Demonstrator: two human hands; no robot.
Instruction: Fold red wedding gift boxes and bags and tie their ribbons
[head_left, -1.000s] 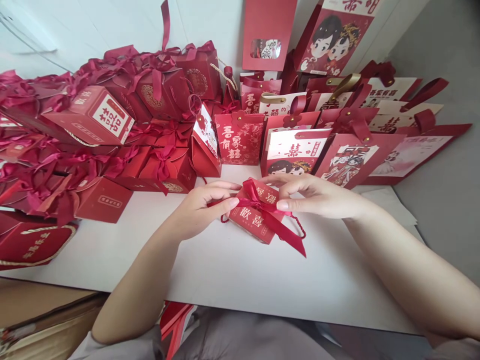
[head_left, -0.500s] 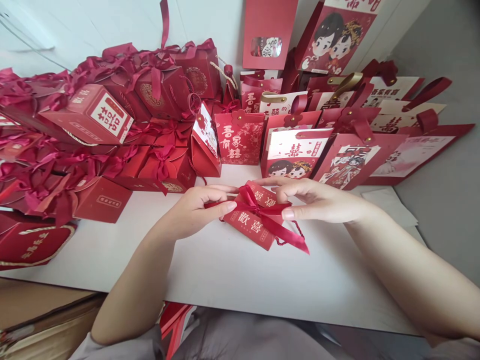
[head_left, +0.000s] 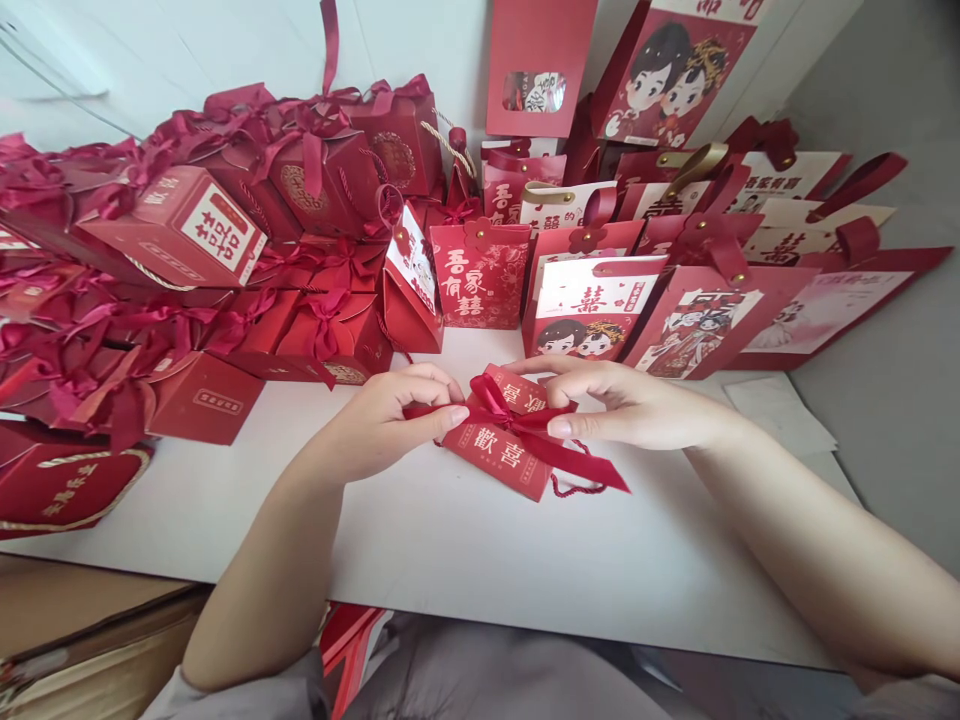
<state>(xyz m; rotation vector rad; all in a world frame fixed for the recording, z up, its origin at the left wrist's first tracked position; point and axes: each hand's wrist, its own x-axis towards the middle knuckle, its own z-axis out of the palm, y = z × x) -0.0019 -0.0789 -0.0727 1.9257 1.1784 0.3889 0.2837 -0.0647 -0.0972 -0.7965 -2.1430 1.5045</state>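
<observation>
- A small red cardboard box (head_left: 501, 460) with pale printed characters was on the white bench (head_left: 600, 570), well back from its front edge.
- The left hand (head_left: 397, 415) pinched the shiny dark-red satin ribbon (head_left: 581, 462) at left of its knot (head_left: 514, 421); the right hand (head_left: 622, 398) pinched it at right. The two hands were apart.
- The step, I judged, was arranging the bow on the box.
- The next move probably called for gentle, even pulling, with the knot kept centred.

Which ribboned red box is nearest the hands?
The single box between the left hand and right hand; the other ribboned boxes sit piled together farther left.
</observation>
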